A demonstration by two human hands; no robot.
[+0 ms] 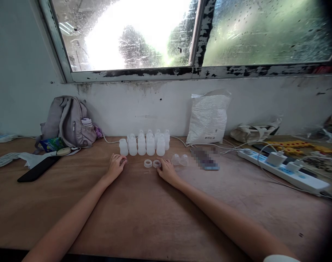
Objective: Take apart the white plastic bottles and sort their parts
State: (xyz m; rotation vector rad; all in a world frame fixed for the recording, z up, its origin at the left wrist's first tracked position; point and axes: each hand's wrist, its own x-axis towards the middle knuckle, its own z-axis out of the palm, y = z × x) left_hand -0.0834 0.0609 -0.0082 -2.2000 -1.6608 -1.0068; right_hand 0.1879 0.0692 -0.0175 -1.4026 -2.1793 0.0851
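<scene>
Several translucent bottles [150,146] stand on a wooden surface [122,222]. The left hand [116,166] has curled fingers, contents unclear; the right hand [168,171] touches a ring [154,164] with its fingers, grip unclear.

We see bright white glare in the wet window [108,40], and light falls from there onto the brown counter [144,222]. Soft shadows lie by the arms. The right edge looks dark and smeared.

Bare tabletop [133,218] in front, bottle rows [141,143] blocking behind, power strip [284,169] seemingly bounding the right
</scene>
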